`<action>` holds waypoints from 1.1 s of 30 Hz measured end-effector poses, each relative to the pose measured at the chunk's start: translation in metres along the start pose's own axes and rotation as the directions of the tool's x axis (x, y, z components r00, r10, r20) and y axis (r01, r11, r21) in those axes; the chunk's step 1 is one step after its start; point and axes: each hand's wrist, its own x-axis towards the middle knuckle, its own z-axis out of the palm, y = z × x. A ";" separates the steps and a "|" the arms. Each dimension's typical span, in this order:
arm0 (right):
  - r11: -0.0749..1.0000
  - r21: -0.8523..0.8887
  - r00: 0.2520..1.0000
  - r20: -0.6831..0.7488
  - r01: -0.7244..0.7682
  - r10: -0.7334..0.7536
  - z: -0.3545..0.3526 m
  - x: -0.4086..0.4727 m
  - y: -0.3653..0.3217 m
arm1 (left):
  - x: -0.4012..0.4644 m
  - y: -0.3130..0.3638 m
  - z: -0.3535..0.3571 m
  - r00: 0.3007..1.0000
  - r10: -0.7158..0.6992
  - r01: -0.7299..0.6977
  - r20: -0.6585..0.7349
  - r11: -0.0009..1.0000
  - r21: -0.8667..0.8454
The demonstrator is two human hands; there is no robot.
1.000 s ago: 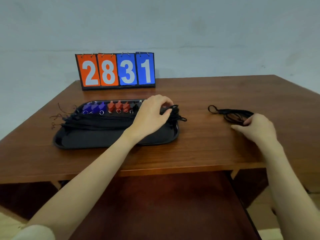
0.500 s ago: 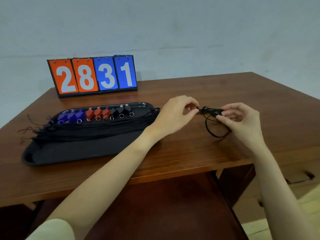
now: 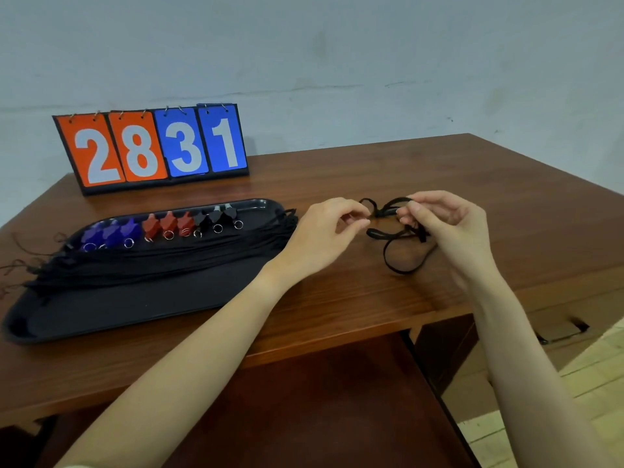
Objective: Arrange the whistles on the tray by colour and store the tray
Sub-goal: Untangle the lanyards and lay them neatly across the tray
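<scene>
A black tray (image 3: 141, 305) lies on the left of the wooden table. Along its far edge stands a row of whistles: blue ones (image 3: 111, 233) at the left, red ones (image 3: 167, 222) in the middle, black ones (image 3: 216, 216) at the right. Their black lanyards (image 3: 162, 261) lie bundled across the tray. To the right of the tray, both hands hold a loose black lanyard (image 3: 395, 238) just above the table. My left hand (image 3: 329, 231) pinches one end of it. My right hand (image 3: 445, 221) pinches the other side, and a loop hangs down to the table.
A flip scoreboard (image 3: 152, 146) showing 2831 stands at the back left of the table (image 3: 506, 214). A lower wooden shelf (image 3: 304, 400) sits under the tabletop in front of me. The table's right edge drops off to a pale floor.
My left hand left the tray and joined my right hand at the loose lanyard, which is now lifted and held between both. The view has shifted to the right.
</scene>
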 end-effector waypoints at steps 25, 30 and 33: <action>0.885 -0.441 0.891 -0.448 -0.151 -0.071 0.016 -0.008 0.019 | -0.003 0.021 -0.019 0.949 -0.300 0.167 -0.101 0.746 -0.645; 0.944 -0.287 0.984 0.120 0.165 -0.135 0.020 -0.006 0.000 | 0.001 0.035 -0.038 0.934 -0.340 0.164 -0.108 0.679 -0.715; 0.938 -0.306 0.910 0.414 0.166 -0.027 0.027 0.004 -0.010 | 0.006 0.046 -0.052 0.924 -0.360 0.151 -0.128 0.651 -0.744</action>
